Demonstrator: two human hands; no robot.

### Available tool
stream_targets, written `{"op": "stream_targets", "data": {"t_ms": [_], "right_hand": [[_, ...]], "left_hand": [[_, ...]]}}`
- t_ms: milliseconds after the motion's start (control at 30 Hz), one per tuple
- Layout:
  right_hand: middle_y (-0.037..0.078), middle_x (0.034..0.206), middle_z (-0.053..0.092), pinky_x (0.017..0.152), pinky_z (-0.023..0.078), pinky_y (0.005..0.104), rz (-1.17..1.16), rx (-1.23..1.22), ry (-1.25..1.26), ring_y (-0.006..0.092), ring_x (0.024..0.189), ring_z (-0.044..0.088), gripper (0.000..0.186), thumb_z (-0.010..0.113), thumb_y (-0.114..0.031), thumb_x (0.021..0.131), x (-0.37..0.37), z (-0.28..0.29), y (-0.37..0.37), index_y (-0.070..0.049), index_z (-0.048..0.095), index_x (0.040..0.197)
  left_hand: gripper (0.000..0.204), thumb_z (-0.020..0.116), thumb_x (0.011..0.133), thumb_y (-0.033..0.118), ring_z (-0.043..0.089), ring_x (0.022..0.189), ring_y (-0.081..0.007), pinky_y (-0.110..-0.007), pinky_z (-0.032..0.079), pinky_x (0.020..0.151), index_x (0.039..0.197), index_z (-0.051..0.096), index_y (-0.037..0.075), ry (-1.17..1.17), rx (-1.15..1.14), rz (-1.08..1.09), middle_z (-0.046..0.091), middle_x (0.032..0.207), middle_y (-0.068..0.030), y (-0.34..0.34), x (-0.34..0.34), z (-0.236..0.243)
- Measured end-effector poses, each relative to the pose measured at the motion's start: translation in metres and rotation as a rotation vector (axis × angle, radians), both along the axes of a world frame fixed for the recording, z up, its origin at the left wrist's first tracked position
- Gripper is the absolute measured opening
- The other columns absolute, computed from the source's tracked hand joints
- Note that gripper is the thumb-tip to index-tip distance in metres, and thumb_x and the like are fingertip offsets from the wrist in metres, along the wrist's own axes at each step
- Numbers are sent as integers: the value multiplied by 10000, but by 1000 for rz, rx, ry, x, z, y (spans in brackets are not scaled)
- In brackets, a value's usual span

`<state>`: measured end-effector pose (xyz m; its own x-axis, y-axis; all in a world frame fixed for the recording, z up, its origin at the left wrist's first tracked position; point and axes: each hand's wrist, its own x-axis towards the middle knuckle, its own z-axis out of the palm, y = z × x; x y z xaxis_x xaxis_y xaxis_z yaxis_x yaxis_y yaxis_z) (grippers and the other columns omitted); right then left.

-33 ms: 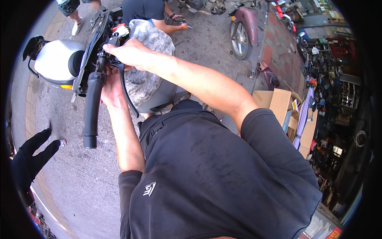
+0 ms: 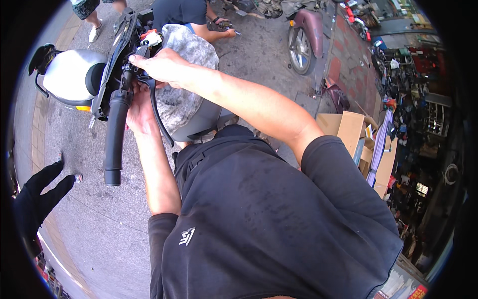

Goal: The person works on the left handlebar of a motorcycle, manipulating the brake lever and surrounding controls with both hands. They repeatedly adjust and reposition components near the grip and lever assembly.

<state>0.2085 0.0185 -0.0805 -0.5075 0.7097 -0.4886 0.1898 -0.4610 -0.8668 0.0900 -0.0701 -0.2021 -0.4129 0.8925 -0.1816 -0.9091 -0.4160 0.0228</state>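
A scooter's handlebar with a black rubber grip [image 2: 115, 137] points toward me at the left. My right hand [image 2: 162, 67] comes over the top, closed on the lever bracket [image 2: 142, 78] inboard of the grip, its thumb laid along the fitting and its other fingers mostly hidden. From below, my left hand [image 2: 142, 113] reaches up with the palm turned upward, fingers curled against the underside of the same bracket; their tips are hidden. A black brake lever [image 2: 158, 117] curves down beside my left wrist.
Behind the bar lies a grey fluffy seat cover [image 2: 191, 47]. A white rounded scooter part [image 2: 69, 74] stands left. A crouching person [image 2: 179, 14] works beyond. A wheel with a maroon fender [image 2: 301, 47], a cardboard box [image 2: 348, 130] and cluttered shelves [image 2: 423, 114] are at right.
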Motion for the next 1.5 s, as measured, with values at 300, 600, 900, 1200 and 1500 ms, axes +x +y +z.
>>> {"op": "stream_targets", "data": {"t_ms": [300, 600, 900, 1200, 1500], "right_hand": [[64, 779, 671, 615, 559, 356, 3, -7, -23, 158, 654, 631, 431, 718, -418, 919, -2, -2, 1, 13, 702, 903], [76, 868, 688, 656, 564, 384, 24, -25, -30, 173, 748, 659, 373, 715, -379, 926, 0, 6, 0, -13, 710, 1002], [83, 822, 679, 659, 567, 376, 26, -9, -31, 180, 718, 662, 429, 709, -415, 924, 1, 7, 2, 13, 698, 946], [50, 712, 640, 640, 559, 335, 14, 9, -22, 158, 657, 667, 480, 721, -470, 910, -1, 0, 1, -4, 684, 799], [38, 721, 626, 666, 555, 361, 24, -1, -16, 175, 691, 666, 483, 709, -484, 915, -1, 0, 1, -7, 702, 838]], "left_hand": [[345, 712, 855, 136, 572, 1208, -276, -475, 395, 1092, 1141, 647, -45, -60, -86, 44, 673, 1180, -178, 6, 2, 10], [328, 743, 819, 120, 616, 1126, -273, -459, 435, 1046, 1100, 678, -36, -9, 1, -22, 690, 1135, -174, 0, -6, -4], [445, 741, 802, 336, 588, 1077, -258, -418, 318, 1066, 1069, 690, -16, 96, -242, 149, 700, 1067, -154, 10, 17, 24], [396, 750, 803, 266, 584, 1136, -257, -461, 295, 1131, 1079, 689, -11, 52, -178, 141, 696, 1112, -144, 10, 16, 25], [360, 724, 826, 161, 613, 1151, -282, -452, 350, 1117, 1122, 672, -37, -12, -155, 117, 702, 1134, -184, 9, 13, 38]]}}
